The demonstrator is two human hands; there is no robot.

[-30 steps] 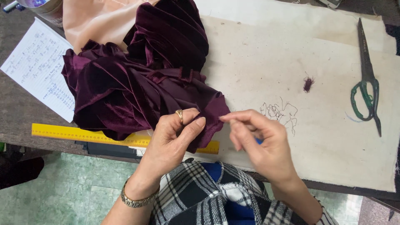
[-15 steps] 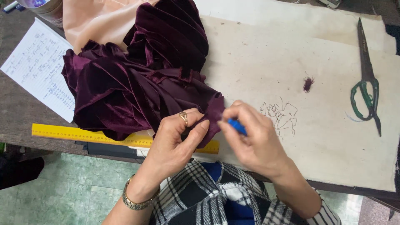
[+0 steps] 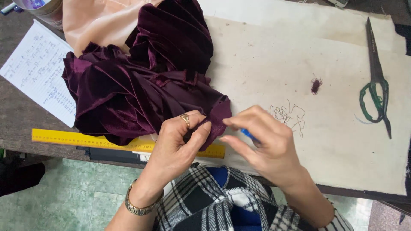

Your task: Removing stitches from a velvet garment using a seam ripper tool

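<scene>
Nearest the camera is a black, white and blue checked garment (image 3: 222, 201) on the person's body, with both forearms rising out of it toward the bench (image 3: 17, 115). The left wrist carries a metal bracelet (image 3: 139, 207), and the left hand (image 3: 180, 143), with a ring (image 3: 184, 118) on one finger, is pinched shut on the near corner of the dark purple velvet fabric (image 3: 141, 85), thumb and fingertips pressing the fold between them. Just beside it, the right hand (image 3: 263, 143) is closed around a small blue tool (image 3: 249, 135), only a short length of which shows between the fingers, so its exact kind cannot be told; its thumb and forefinger meet the same fabric corner, so both hands come together at that one spot. Under the left hand a yellow ruler (image 3: 85, 140) lies along the near edge of the bench, partly covered by the velvet. The velvet is heaped in deep folds left of centre, its right part lying on a stained cream cloth (image 3: 308, 51) that covers most of the bench. Near the right hand a tangle of loose thread (image 3: 289, 115) lies on that cloth, and a little farther a purple tuft (image 3: 316, 85). To the left a handwritten sheet of paper (image 3: 36, 72) lies by the velvet. Far right, green-handled scissors (image 3: 376, 81) lie shut, well apart from the hands. At the far edge peach fabric (image 3: 92, 21) lies under the velvet, beside a round tin (image 3: 43, 8).
</scene>
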